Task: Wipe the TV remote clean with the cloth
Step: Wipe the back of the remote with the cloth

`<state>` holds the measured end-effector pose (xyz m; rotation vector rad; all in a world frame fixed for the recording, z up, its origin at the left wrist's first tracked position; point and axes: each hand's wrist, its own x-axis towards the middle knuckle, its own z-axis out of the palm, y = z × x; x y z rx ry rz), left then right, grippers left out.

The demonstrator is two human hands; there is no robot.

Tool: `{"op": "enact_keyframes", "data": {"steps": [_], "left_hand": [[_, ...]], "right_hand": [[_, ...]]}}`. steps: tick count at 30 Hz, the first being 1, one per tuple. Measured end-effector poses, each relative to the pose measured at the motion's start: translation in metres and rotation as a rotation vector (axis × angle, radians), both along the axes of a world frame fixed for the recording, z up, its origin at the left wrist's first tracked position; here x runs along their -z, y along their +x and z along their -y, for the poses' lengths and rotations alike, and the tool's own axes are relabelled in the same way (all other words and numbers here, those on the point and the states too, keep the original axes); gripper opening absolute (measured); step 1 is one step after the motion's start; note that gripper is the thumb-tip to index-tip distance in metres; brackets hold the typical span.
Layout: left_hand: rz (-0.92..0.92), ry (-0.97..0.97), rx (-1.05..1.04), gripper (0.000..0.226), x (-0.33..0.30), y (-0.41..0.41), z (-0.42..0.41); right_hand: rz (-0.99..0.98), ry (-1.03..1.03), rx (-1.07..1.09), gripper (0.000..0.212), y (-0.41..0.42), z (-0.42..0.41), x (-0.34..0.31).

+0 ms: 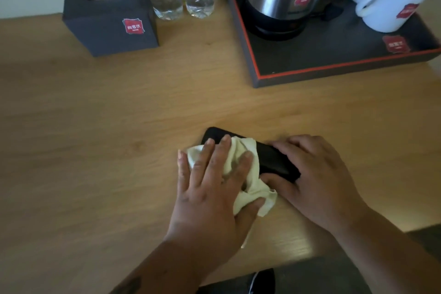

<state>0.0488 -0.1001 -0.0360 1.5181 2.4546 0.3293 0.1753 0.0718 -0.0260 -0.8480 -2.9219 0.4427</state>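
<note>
1. TV remote [274,159]: a black, rigid bar lying flat on the wooden counter [95,126] at lower centre of the frame, set diagonally from upper left to lower right.
2. Cloth [248,174]: pale, soft and crumpled, draped over the remote's middle; it should conform readily to the buttons and edges.
3. Left hand [214,186]: fingers spread flat, pressing the cloth onto the remote, thumb pinning the cloth's lower fold.
4. Right hand [315,174]: closed around the remote's lower-right end, bracing it.
5. Handling, as a judgement: the remote looks light and smooth, so it may slide under pressure; holding one end by its long edges while wiping the other seems soundest.
</note>
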Motion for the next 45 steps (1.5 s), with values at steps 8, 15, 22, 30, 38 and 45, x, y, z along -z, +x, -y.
{"op": "enact_keyframes", "data": {"steps": [8,15,22,30,38,45], "left_hand": [[0.011,0.144,0.042,0.053,0.002,-0.021,0.008],[-0.006,0.209,-0.120,0.048,-0.009,-0.050,0.012],[0.066,0.445,-0.526,0.037,-0.048,-0.068,0.000],[0.132,0.486,-0.226,0.045,-0.041,-0.022,-0.029],[0.341,0.487,-0.524,0.014,-0.045,-0.051,-0.031],[0.280,0.411,-0.696,0.032,-0.048,-0.076,-0.022]], "right_hand": [[-0.063,-0.062,-0.033,0.073,0.004,-0.005,0.003],[-0.074,-0.099,-0.003,0.070,0.005,-0.003,-0.003],[-0.093,-0.360,0.120,0.052,0.002,-0.003,-0.030],[-0.100,-0.497,0.048,0.061,-0.003,0.001,-0.028],[-0.060,-0.520,-0.010,0.048,-0.004,-0.002,-0.032],[-0.037,-0.242,-0.064,0.057,0.002,0.004,-0.027]]}}
